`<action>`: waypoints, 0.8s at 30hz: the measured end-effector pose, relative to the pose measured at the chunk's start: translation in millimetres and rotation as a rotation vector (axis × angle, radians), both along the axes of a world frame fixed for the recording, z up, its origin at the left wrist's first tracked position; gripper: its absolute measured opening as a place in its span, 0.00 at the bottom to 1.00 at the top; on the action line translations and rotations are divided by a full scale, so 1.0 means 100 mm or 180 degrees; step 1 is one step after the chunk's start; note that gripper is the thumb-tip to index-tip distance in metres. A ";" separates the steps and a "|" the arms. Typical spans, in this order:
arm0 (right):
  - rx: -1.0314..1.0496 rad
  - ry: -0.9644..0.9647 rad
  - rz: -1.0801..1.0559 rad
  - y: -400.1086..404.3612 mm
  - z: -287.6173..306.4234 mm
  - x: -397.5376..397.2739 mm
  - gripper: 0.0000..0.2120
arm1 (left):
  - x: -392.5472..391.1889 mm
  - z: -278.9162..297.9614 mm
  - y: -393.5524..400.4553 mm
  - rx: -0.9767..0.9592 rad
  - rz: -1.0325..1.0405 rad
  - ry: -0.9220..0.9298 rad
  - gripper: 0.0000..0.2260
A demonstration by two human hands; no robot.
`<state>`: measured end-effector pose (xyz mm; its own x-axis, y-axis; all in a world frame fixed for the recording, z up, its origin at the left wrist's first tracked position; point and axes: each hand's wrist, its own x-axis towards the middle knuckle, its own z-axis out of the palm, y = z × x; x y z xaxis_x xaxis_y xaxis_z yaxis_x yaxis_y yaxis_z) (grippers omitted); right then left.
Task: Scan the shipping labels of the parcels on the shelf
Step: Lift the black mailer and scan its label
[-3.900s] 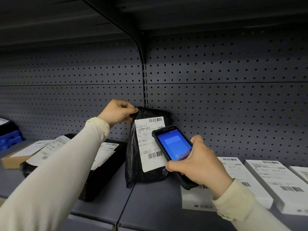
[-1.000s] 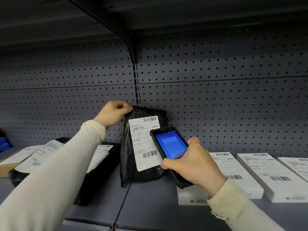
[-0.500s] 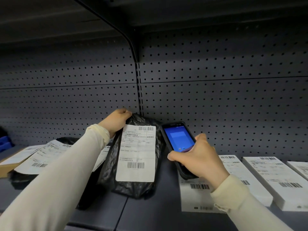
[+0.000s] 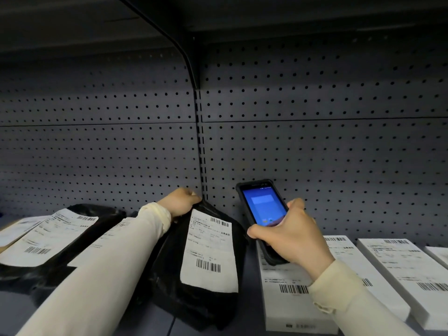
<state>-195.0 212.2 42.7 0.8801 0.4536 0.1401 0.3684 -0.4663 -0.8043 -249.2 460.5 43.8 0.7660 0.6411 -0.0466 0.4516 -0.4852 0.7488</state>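
You've tipped the black parcel [image 4: 194,270] flat; your left hand [image 4: 180,202] still pinches its top at 11 o'clock. Your right hand [image 4: 288,236], fingers wrapped round the scanner [image 4: 263,209], likely aims next at the white box [image 4: 291,287] at 5 o'clock.

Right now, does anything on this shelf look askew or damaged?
Nothing looks damaged. The black bag parcel under the left hand lies tilted, overlapping its neighbour; the white boxes sit in a neat row.

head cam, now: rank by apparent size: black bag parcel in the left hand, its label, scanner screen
1. black bag parcel, largest.
2. label, covers much of the parcel's face.
3. scanner screen, smallest, though the thumb of the right hand hides its lower edge.
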 end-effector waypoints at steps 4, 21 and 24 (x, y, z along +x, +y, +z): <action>-0.0027 0.0002 0.0012 0.02 -0.02 0.05 0.30 | 0.08 -0.10 0.04 0.0140 0.0054 0.0143 0.08; -0.0025 -0.0098 0.0043 -0.03 0.04 0.05 0.30 | -0.17 0.00 -0.13 0.1573 -0.0120 0.0207 0.09; -0.0022 -0.0081 0.0047 -0.02 0.05 0.03 0.30 | -0.24 0.04 -0.13 0.1660 -0.0163 0.0184 0.07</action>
